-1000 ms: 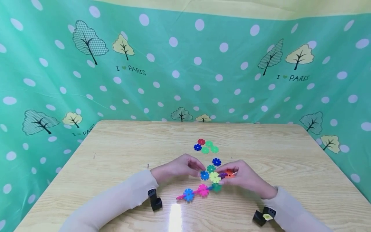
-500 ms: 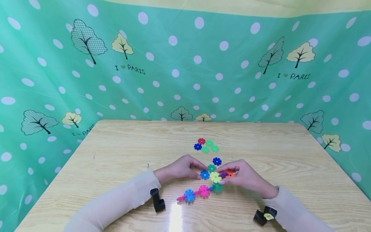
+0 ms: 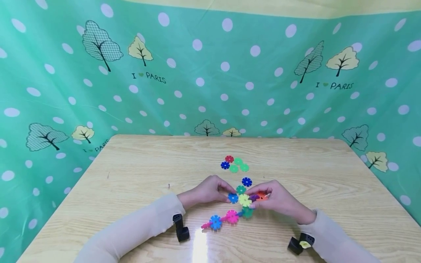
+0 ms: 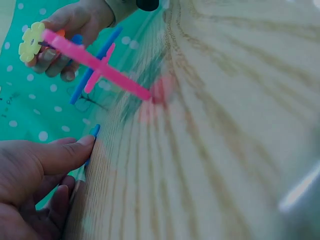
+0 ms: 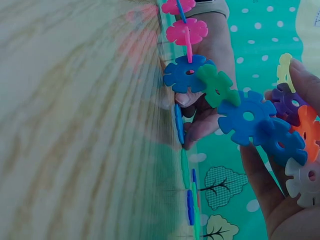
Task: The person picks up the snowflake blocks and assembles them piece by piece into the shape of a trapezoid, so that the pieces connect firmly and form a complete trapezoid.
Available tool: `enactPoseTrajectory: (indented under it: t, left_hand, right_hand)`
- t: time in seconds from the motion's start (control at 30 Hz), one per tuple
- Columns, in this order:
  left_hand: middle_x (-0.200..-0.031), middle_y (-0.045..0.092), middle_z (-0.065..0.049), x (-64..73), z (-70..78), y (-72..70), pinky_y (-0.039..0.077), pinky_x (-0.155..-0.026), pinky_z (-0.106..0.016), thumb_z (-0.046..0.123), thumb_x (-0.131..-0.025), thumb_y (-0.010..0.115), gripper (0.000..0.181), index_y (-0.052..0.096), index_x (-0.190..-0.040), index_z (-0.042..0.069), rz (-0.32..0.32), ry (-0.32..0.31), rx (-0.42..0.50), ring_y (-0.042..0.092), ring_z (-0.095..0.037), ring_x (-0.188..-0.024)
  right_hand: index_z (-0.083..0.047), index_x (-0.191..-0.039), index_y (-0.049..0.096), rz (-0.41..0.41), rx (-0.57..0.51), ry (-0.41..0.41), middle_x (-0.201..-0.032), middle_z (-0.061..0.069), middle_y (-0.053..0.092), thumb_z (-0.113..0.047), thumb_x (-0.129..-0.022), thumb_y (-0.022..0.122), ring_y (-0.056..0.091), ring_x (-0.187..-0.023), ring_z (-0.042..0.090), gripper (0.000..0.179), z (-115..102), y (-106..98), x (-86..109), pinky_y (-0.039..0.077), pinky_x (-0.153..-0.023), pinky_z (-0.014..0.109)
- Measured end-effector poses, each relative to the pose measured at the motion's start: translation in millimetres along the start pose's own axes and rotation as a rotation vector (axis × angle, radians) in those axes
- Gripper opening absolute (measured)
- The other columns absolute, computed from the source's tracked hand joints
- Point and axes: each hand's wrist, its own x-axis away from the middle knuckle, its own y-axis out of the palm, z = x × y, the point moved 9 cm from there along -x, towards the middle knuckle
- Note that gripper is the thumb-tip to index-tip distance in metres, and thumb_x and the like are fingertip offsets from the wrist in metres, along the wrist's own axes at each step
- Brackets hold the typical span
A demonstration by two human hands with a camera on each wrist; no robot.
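Note:
My left hand [image 3: 208, 190] is low at the tabletop, thumb and fingers pinching the edge of a flat blue snowflake disc [image 3: 233, 198]. My right hand [image 3: 276, 197] holds a chain of interlocked plastic snowflake discs. A yellow disc [image 3: 245, 200] sits at its fingertips, with a purple disc [image 5: 288, 103] and an orange disc [image 5: 307, 131] beside it. In the right wrist view a whitish disc [image 5: 305, 182] lies against the palm. From this hand the chain runs left through a green disc [image 5: 218, 86] and a pink disc [image 3: 232, 217] to a blue disc [image 3: 215, 222].
A loose teal disc [image 3: 241, 189] and a dark blue disc [image 3: 247, 182] lie just behind the hands. Farther back is a cluster with a red disc [image 3: 229, 159], a blue disc [image 3: 225, 165] and several light green discs [image 3: 244, 167]. A polka-dot curtain hangs behind the wooden table [image 3: 148, 160].
My left hand and forearm have shifted slightly to the right, the fingers closing in on the blue disc. The right hand and its chain stay almost still.

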Motion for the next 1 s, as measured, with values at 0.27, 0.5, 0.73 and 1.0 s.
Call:
enactPoseTrajectory:
  t: [0.27,0.5,0.73,1.0]
  left_hand:
    - [-0.103,0.07,0.008,0.9,1.9,-0.1,0.048,-0.081,-0.019,0.011,-0.074,0.08,0.03,0.073,-0.103,0.016,0.003,0.02,-0.031,0.06,-0.004,-0.095]
    - [-0.095,0.07,0.004,4.8,0.7,-7.0,0.05,-0.07,-0.02,0.004,-0.073,0.079,0.026,0.074,-0.097,0.012,0.005,0.007,0.01,0.058,-0.008,-0.078]
    - [-0.087,0.07,0.002,8.9,-5.4,-16.8,0.052,-0.068,-0.02,0.001,-0.071,0.08,0.025,0.074,-0.094,0.009,0.013,-0.006,0.03,0.06,-0.008,-0.075]
    - [-0.082,0.067,-0.002,16.4,-14.8,-25.8,0.053,-0.068,-0.021,-0.004,-0.073,0.077,0.021,0.069,-0.091,0.005,0.02,-0.038,0.12,0.06,-0.012,-0.073]
  right_hand:
    - [-0.002,-0.106,0.07,0.015,-0.001,0.008,-0.103,0.009,0.071,-0.016,-0.08,0.076,0.065,-0.094,0.008,0.03,1.9,-1.3,-0.4,0.051,-0.082,0.023]
    - [-0.003,-0.106,0.071,0.044,0.025,0.031,-0.102,0.008,0.071,-0.019,-0.08,0.076,0.065,-0.092,0.008,0.03,2.2,-1.3,-3.0,0.052,-0.079,0.022]
    - [-0.011,-0.104,0.073,0.085,0.068,0.076,-0.102,0.002,0.072,-0.024,-0.078,0.078,0.064,-0.089,0.01,0.029,3.6,-1.1,-5.6,0.051,-0.074,0.024]
    - [-0.009,-0.105,0.072,0.098,0.056,0.077,-0.105,0.007,0.07,-0.023,-0.077,0.078,0.062,-0.089,0.012,0.031,1.3,1.4,-9.2,0.05,-0.073,0.024]
